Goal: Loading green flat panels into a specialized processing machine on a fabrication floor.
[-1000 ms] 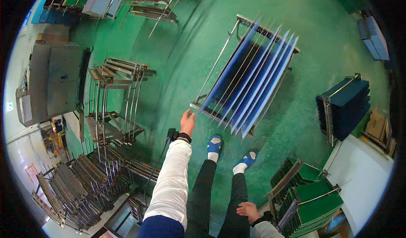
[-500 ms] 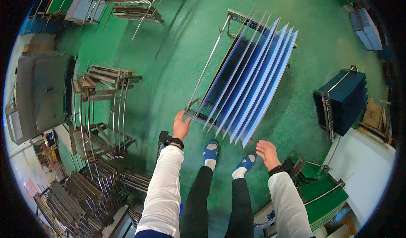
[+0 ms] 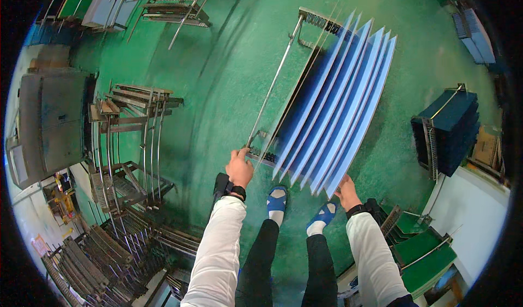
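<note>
A worker in white sleeves leans over a metal rack (image 3: 267, 157) of upright blue panels (image 3: 340, 110) standing at the upper centre of the frame, a little right of the middle, on a green floor (image 3: 218, 89). The left hand (image 3: 239, 168), at the centre of the frame, has its fingers curled around the rack's lower-left corner, at the foot of a long bare rod (image 3: 275, 80). The right hand (image 3: 346, 191) reaches the lower-right corner of the load, thumb and fingers bent beside the outermost panel; its fingertips are partly hidden, and whether they pinch the panel or the rack behind it cannot be told. The panels stand side by side in a slanting row, leaving a gap between them and the rod.

Dark bands (image 3: 238, 191) circle both wrists, and blue slippers (image 3: 277, 200) show between the forearms. A grey cabinet (image 3: 62, 121) stands at the left edge, with a bare metal frame (image 3: 133, 138) just beside it and more racks (image 3: 90, 260) crowded together at the lower left. A rack of dark blue panels (image 3: 449, 127) stands at the right, above green panels (image 3: 425, 255) stacked at the lower right.
</note>
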`<state>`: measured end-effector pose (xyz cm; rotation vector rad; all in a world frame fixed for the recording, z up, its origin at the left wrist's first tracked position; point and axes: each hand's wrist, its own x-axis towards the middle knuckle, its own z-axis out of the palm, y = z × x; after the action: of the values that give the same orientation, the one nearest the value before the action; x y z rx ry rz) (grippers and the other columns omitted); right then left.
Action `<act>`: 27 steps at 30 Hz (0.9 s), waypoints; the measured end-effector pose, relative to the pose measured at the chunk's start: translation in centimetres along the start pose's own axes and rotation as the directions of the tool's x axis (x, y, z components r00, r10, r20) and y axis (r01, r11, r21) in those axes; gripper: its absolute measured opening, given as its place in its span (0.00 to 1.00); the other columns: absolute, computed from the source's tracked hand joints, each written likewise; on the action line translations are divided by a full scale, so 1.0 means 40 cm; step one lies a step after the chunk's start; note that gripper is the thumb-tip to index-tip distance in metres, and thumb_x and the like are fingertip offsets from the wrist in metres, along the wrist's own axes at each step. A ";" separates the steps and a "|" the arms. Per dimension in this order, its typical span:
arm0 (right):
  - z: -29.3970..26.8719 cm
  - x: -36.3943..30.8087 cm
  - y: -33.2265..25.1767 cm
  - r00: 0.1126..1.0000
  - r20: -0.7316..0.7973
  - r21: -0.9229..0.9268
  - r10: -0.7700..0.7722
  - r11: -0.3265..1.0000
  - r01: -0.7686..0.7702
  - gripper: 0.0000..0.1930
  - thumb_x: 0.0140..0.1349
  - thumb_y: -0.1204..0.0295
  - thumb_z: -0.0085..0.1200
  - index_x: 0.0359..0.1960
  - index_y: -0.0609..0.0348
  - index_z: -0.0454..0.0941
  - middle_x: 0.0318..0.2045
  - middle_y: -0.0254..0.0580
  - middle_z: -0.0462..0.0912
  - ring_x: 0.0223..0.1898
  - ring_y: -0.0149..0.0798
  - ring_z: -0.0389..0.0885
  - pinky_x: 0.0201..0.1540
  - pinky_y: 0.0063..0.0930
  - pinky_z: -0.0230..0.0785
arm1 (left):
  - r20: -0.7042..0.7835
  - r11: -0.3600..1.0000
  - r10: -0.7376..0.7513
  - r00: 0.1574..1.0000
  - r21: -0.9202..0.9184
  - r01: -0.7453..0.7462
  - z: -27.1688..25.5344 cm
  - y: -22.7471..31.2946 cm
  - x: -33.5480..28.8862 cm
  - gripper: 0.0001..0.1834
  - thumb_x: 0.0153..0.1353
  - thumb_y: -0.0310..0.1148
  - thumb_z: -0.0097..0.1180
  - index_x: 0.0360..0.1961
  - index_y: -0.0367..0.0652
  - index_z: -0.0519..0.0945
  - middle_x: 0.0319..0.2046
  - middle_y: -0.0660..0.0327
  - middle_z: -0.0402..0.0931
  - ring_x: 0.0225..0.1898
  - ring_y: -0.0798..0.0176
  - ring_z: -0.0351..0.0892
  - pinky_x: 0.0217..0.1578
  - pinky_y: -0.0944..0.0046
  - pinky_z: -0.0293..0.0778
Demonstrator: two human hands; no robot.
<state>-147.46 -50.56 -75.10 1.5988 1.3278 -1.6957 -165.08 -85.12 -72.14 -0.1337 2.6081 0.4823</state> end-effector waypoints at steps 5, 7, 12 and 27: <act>-0.165 0.059 0.075 0.990 -0.104 0.095 -0.098 0.990 0.108 0.21 0.69 0.69 0.49 0.64 0.49 0.66 0.44 0.33 0.81 0.44 0.31 0.78 0.43 0.31 0.72 | 0.081 0.999 -0.013 0.997 -0.030 0.015 0.113 0.041 -0.137 0.21 0.53 0.29 0.56 0.51 0.55 0.77 0.46 0.53 0.74 0.45 0.42 0.77 0.43 0.48 0.75; -0.096 0.008 0.066 0.995 -0.091 0.094 -0.035 0.995 0.043 0.23 0.67 0.69 0.53 0.62 0.56 0.66 0.48 0.37 0.79 0.47 0.33 0.79 0.45 0.28 0.72 | 0.088 0.991 -0.123 0.988 -0.039 0.127 0.110 -0.021 -0.215 0.21 0.53 0.29 0.56 0.51 0.54 0.77 0.46 0.49 0.74 0.45 0.40 0.77 0.44 0.48 0.75; -0.225 0.050 0.178 0.925 -0.171 -0.388 -0.340 0.886 0.254 0.26 0.62 0.72 0.56 0.61 0.69 0.66 0.59 0.50 0.71 0.54 0.42 0.76 0.52 0.30 0.70 | 0.168 0.980 -0.150 0.974 -0.108 0.169 0.208 -0.032 -0.385 0.21 0.53 0.28 0.55 0.51 0.52 0.76 0.45 0.45 0.73 0.45 0.39 0.76 0.44 0.47 0.75; -0.702 0.004 0.395 0.881 0.445 0.625 -0.160 0.760 -0.178 0.14 0.70 0.62 0.47 0.55 0.45 0.71 0.46 0.33 0.80 0.47 0.41 0.77 0.52 0.34 0.66 | 0.524 0.966 -0.045 0.851 -0.192 0.170 0.564 0.295 -0.769 0.24 0.51 0.33 0.60 0.53 0.47 0.77 0.46 0.52 0.77 0.42 0.42 0.77 0.42 0.49 0.75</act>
<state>-120.31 -33.26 -76.59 1.3315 0.4809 -2.5193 -130.17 -65.73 -72.34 -0.1975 1.9988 0.6779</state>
